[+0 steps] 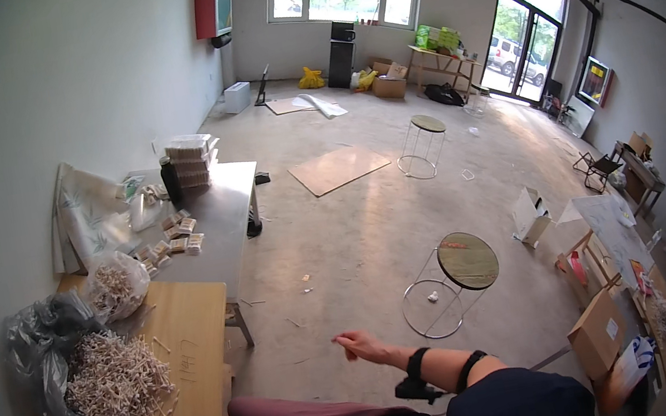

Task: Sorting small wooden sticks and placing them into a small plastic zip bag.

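Observation:
My right hand (361, 346) reaches across in front of my body, above the floor, with its forearm coming in from the right. Its fingers are drawn together in a pinch; whatever is in them, if anything, is too small to make out. A black strapped device (416, 383) sits on that forearm. My left hand is out of view. To the left, a large heap of cotton swabs (123, 402) lies on a wooden table (196, 337), beside a grey plastic bag (47, 344). A clear bag of swabs (114, 286) rests behind the heap.
Packed swab bundles (179, 238), a dark bottle (171, 180) and stacked packs (191, 157) stand on a grey table (229, 194). Ahead is a round stool (467, 260), with another stool (427, 123) farther off. A cardboard box (597, 336) stands at right.

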A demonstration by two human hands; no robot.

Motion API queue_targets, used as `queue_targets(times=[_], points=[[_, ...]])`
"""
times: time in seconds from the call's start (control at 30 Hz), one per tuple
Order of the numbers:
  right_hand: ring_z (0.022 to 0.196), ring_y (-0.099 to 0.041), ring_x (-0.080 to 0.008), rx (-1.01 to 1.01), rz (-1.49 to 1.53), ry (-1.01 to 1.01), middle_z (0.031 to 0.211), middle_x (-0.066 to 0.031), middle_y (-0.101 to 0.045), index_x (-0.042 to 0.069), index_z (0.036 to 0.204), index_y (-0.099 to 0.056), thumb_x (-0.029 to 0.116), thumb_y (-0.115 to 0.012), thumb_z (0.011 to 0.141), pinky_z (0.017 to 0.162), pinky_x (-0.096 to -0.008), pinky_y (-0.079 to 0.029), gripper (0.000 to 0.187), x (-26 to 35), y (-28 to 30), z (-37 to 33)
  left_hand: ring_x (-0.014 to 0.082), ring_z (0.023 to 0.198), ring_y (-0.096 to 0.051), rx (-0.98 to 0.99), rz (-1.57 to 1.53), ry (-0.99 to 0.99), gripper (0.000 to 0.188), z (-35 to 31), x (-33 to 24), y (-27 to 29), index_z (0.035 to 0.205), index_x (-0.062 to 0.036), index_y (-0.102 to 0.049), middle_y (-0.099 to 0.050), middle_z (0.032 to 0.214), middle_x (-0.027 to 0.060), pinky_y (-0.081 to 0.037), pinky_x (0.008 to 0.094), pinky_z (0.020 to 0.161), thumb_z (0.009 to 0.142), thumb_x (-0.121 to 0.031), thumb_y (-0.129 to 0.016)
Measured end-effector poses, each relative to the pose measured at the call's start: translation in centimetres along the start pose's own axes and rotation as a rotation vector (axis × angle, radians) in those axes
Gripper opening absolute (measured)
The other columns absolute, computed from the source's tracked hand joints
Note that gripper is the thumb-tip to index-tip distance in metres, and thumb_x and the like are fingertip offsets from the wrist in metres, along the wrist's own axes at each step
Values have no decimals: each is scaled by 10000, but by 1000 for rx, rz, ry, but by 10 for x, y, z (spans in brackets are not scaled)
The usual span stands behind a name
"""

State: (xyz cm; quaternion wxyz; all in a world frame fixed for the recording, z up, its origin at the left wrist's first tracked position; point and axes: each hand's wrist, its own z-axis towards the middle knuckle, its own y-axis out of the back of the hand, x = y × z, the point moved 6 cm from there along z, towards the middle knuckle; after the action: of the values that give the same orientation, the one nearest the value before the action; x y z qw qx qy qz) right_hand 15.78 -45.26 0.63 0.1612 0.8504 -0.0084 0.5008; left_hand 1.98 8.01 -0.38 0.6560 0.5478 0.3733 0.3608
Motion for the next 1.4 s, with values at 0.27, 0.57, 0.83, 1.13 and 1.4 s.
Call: queue_targets(times=[0.27, 0.57, 0.83, 1.13, 1.4], points=[[800, -663, -289, 404, -561, 884, 971, -121, -679, 101, 1057, -656, 44, -556, 881, 736, -384, -534, 210, 128, -117, -31, 189, 716, -654, 28, -1078, 801, 203, -34, 1, 47, 962, -4, -614, -684, 783, 115, -515, 334, 670, 978, -200, -565], [883, -669, -366, 825, -766, 994, 943, -165, -682, 93, 1066, -671, 139, -651, 862, 758, -433, -547, 210, 58, -239, -22, 260, 828, -705, -194, -867, 803, 132, -4, 7, 73, 1023, -3, -639, -709, 874, 143, -536, 346, 742, 930, -90, -603], [819, -634, -353, 746, -591, 1090, 853, -133, -625, 68, 861, -687, 165, -619, 880, 711, -437, -516, 121, 105, -360, -14, 343, 916, -620, -336, -688, 816, 82, 21, 20, 37, 959, -34, -657, -656, 921, 141, -498, 393, 790, 884, -63, -639], [851, -642, -358, 602, -701, 1082, 949, -125, -610, 81, 883, -667, 183, -617, 880, 713, -457, -524, 114, 140, -496, -16, 344, 926, -604, -443, -655, 810, 91, 74, 58, 21, 952, -27, -655, -646, 944, 130, -494, 408, 797, 868, -48, -630], [812, -647, -369, 677, -811, 1240, 981, -129, -584, 85, 911, -632, 135, -588, 892, 683, -465, -529, 70, 121, -533, -7, 350, 944, -605, -472, -652, 897, 87, 65, 81, 16, 950, -27, -648, -638, 968, 138, -494, 425, 821, 870, -35, -618]])
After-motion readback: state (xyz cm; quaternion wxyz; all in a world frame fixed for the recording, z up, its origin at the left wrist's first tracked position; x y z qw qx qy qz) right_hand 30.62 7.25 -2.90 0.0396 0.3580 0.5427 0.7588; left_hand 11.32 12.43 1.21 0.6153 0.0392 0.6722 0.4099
